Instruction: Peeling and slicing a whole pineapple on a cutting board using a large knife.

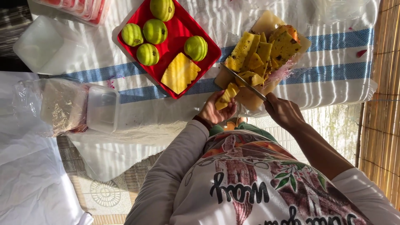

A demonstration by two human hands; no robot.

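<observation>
My left hand [214, 111] grips a yellow pineapple piece [228, 96] at the near edge of a pale cutting board [270, 20]. My right hand [284, 111] holds a knife [243, 81] by its handle. The blade slants up and left across the pineapple chunks. Several pineapple slices [262, 50] with brown-spotted rind are piled on the board. The hands are about a hand's width apart.
A red square tray [177, 31] left of the board holds several green round fruits [155, 31] and a pineapple slab [180, 73]. A clear lidded tub [102, 107] and plastic bag [62, 104] lie at left. A white-and-blue striped cloth [333, 71] covers the table; a bamboo screen [383, 104] stands right.
</observation>
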